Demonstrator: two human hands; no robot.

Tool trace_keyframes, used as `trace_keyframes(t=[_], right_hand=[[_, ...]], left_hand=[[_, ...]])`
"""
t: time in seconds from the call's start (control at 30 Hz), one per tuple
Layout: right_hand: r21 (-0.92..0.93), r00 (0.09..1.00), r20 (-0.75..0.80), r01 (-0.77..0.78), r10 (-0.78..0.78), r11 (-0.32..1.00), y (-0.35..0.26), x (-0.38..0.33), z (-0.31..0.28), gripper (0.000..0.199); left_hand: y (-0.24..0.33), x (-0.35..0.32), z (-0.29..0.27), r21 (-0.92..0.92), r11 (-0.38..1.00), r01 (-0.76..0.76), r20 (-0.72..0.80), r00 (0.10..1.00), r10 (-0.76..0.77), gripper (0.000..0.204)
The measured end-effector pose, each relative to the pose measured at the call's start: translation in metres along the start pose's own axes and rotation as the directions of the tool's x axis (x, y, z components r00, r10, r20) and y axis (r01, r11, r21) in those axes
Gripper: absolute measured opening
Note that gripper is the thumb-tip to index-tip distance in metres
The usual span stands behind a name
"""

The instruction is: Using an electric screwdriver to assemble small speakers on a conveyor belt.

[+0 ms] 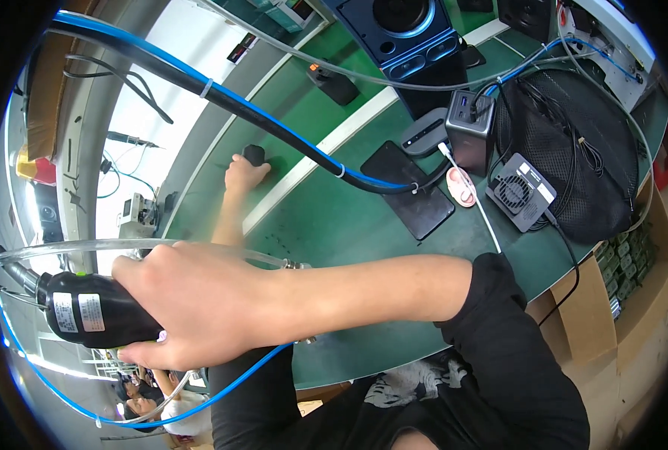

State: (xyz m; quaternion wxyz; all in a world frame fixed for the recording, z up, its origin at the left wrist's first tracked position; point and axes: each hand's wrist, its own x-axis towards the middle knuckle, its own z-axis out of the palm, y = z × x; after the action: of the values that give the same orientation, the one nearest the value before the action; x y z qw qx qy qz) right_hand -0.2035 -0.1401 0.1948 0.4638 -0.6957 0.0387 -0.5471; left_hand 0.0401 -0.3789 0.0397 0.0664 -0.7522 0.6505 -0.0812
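My right hand (199, 304) is wrapped round a black, barrel-shaped power screwdriver (97, 311) with white labels on its side. The tool points left, away from my forearm, and a corrugated hose and thin cables join its far end. Beyond it, my left hand (244, 175) pinches a small black block (254, 154) low over the green bench top (304, 232). My right hand and a clear tube hide part of the left forearm. A similar black block with an orange end (334, 82) stands farther back on the bench.
A black-and-blue cable bundle (274, 127) crosses above the bench. At the right are a phone (409, 191), a grey charger box (470, 131), a fan unit (521, 191) and a black mesh bag (581, 165). A speaker (401, 45) stands behind; a carton (585, 304) is below right. People (172, 405) sit at lower left.
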Motion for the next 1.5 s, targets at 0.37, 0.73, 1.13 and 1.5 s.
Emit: trace_keyframes(t=[0.37,0.73,1.13,1.5], right_hand=[[-0.069,0.992,-0.065,0.101,-0.105,0.993,0.004,0.000,0.003,0.052],[-0.154,0.980,-0.181,0.051,-0.078,0.987,0.004,-0.001,-0.015,0.061],[-0.026,0.968,-0.057,-0.246,0.245,0.969,-0.001,0.008,-0.032,0.024],[0.341,0.897,0.423,-0.290,0.129,0.895,-0.002,0.056,-0.009,0.061]], left_hand=[[0.003,-0.003,0.005,0.014,0.996,-0.083,-0.089,0.993,0.084,0.075],[-0.007,-0.168,-0.052,-0.333,0.908,-0.253,-0.394,0.913,0.110,0.060],[-0.040,-0.331,-0.007,-0.982,0.162,0.092,0.162,0.851,0.499,0.052],[-0.030,-0.356,0.008,-0.740,0.558,-0.375,-0.223,0.920,0.323,0.036]])
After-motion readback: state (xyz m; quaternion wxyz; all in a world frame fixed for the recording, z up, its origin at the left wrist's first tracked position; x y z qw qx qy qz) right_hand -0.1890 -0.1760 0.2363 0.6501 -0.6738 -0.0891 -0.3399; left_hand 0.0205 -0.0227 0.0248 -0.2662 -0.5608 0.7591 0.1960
